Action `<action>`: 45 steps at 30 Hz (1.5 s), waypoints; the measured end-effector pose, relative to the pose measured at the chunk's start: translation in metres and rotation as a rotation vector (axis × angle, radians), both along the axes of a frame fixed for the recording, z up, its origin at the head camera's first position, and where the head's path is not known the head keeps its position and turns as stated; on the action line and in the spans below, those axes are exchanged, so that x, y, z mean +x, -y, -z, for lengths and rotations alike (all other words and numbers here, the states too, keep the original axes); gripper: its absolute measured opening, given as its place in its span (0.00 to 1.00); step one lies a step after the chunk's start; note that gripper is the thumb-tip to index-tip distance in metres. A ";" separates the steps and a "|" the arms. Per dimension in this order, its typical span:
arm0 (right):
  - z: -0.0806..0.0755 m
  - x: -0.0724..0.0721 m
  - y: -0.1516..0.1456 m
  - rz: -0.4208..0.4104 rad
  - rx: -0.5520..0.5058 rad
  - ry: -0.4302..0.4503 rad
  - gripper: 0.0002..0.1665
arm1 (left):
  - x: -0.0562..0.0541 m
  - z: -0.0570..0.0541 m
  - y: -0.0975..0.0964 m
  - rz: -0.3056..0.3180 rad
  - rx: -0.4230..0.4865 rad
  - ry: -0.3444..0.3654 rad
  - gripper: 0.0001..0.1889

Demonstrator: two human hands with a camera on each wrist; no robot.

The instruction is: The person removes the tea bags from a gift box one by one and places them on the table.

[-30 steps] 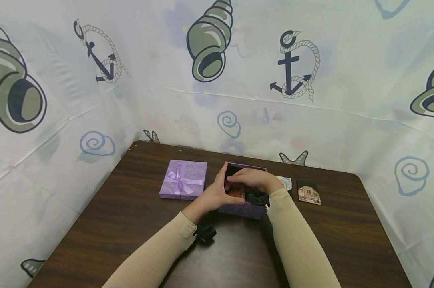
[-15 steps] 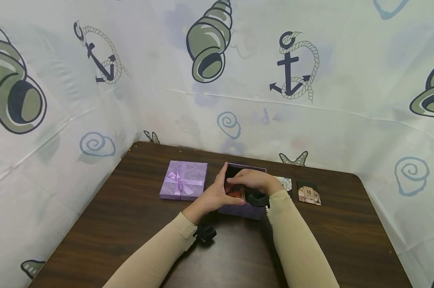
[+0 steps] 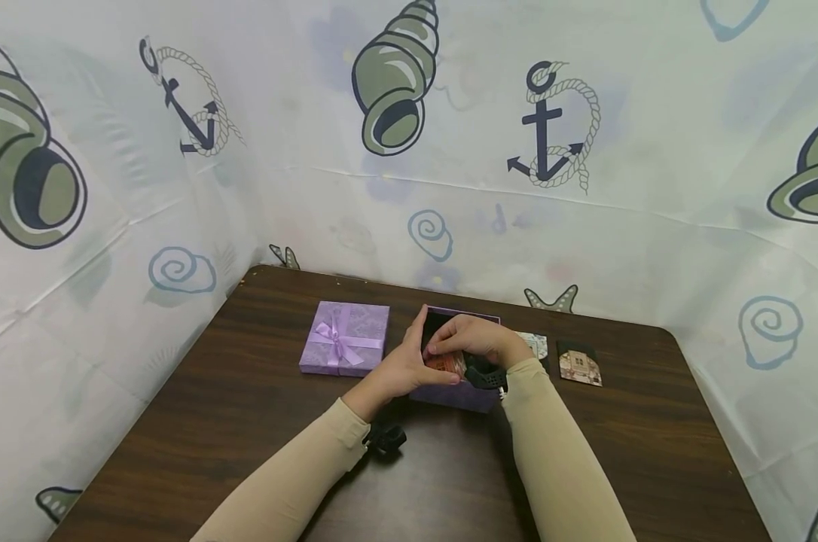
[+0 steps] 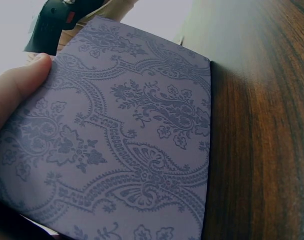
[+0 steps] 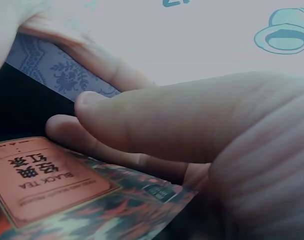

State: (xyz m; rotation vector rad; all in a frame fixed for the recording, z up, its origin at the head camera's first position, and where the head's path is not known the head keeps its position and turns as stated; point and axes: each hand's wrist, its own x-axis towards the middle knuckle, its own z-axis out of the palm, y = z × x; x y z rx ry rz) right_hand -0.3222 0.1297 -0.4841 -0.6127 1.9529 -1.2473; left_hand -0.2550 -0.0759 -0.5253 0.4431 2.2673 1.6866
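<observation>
An uncovered purple patterned box [image 3: 453, 397] with a dark inside stands on the table, its side wall [image 4: 116, 130] filling much of the left wrist view. My left hand [image 3: 402, 370] grips this box at its left side, thumb along the near edge. Inside it, my right hand [image 3: 475, 337] works at an orange black tea packet [image 5: 51, 182]. The packet is tilted, and its edge covers part of the curled fingers in the right wrist view. My right thumb [image 5: 157, 120] lies above that edge; its contact with the packet is unclear.
Left of the box lies a purple lid [image 3: 344, 339] with a ribbon bow. To the right are a small light printed square [image 3: 536, 344], partly hidden by the right arm, and another printed square [image 3: 580, 366] picturing a building. A shell-patterned sheet hangs behind the table.
The orange packet inside the box has tilted and shows brighter, with the right fingers shifting slightly at it. My left hand keeps its place on the box.
</observation>
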 end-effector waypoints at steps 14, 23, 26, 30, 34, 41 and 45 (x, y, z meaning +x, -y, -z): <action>0.004 0.003 -0.003 0.058 -0.100 -0.081 0.21 | 0.001 0.000 0.001 0.009 0.004 -0.010 0.78; 0.004 0.008 -0.007 0.078 -0.182 -0.145 0.25 | 0.002 0.000 0.002 0.008 0.012 -0.001 0.79; 0.005 0.009 -0.008 0.093 -0.194 -0.181 0.24 | 0.002 0.000 0.002 0.002 0.022 -0.002 0.79; 0.006 0.013 -0.012 0.169 -0.267 -0.227 0.22 | 0.000 0.000 0.001 0.003 0.037 -0.011 0.79; 0.009 0.017 -0.019 0.307 -0.390 -0.298 0.22 | 0.000 0.000 0.001 0.003 0.018 -0.006 0.77; 0.012 0.025 -0.024 0.432 -0.533 -0.392 0.25 | 0.002 -0.002 0.001 -0.021 -0.022 0.004 0.76; 0.015 0.031 -0.024 0.486 -0.526 -0.423 0.21 | 0.003 0.000 -0.001 -0.021 -0.011 0.011 0.76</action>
